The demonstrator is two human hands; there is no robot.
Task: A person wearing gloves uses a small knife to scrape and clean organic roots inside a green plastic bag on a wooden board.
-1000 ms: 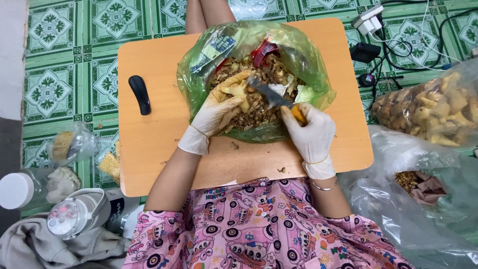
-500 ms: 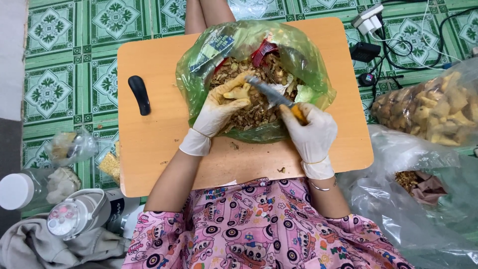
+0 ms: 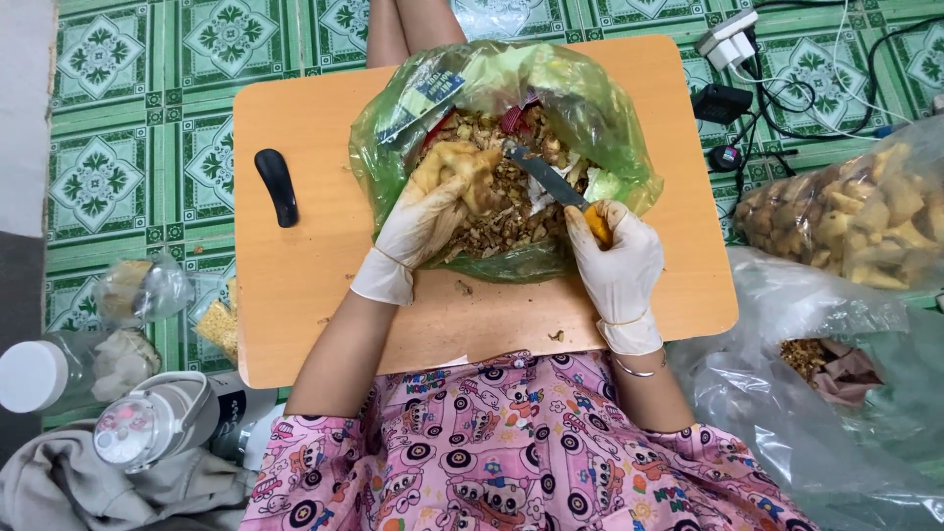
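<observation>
While the left hand [image 3: 425, 221], in a thin pale glove, curls closed around a yellowish lump of root [image 3: 462, 169], the right hand [image 3: 619, 265], gloved the same way, grips the orange handle of a small knife [image 3: 551, 182]. The knife's grey blade points up and to the left, its tip just beside the root. Both hands work over an open green plastic bag [image 3: 610, 128] that lies on the wooden surface [image 3: 305, 285]; the bag holds a heap of brown peelings [image 3: 511, 211] and some scraps of wrapper. A black handle-shaped object [image 3: 276, 186] lies apart on the left side of the surface. To the right, on the green tiled floor [image 3: 108, 118], a clear bag of pale root pieces [image 3: 855, 221] sits near a tangle of cables and a white plug [image 3: 733, 34]. At lower left, off the surface, stand a white-capped jar [image 3: 34, 374] and a bottle with a flip lid [image 3: 147, 423] beside a grey cloth [image 3: 118, 487].
</observation>
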